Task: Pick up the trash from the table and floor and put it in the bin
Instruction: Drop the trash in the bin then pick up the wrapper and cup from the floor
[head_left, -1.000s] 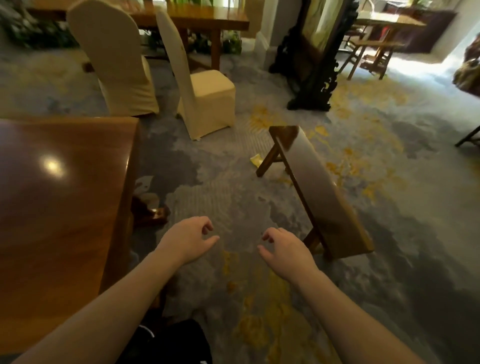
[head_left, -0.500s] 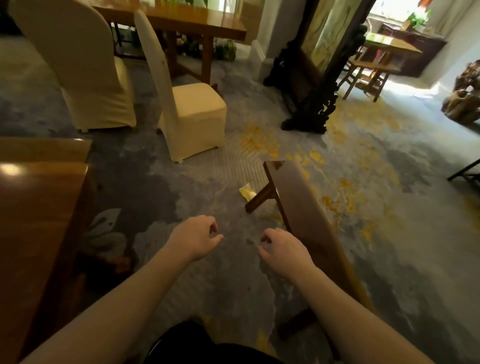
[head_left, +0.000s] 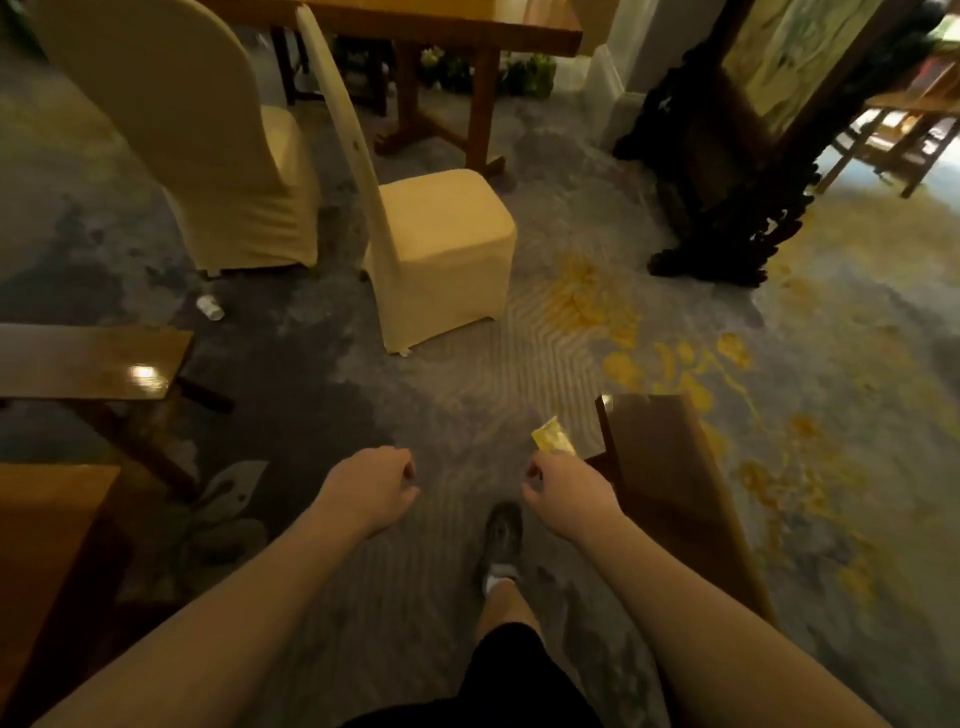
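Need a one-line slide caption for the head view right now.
Both empty hands, left hand and right hand, approach a yellow wrapper on the carpet.

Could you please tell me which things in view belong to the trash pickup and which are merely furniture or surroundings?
Part of the job:
- yellow wrapper on the carpet beside the bench end
- small white cup lying on the floor by the chair
- left hand, right hand, both empty

Just surroundings:
- covered chairs
- wooden bench
- dining table
- carved screen

Grey carpet (head_left: 426, 395) with yellow blotches covers the floor. Two cream-covered chairs (head_left: 436, 249) stand before a wooden table (head_left: 447, 26); a dark carved screen (head_left: 727, 171) rises right, daylight behind it.
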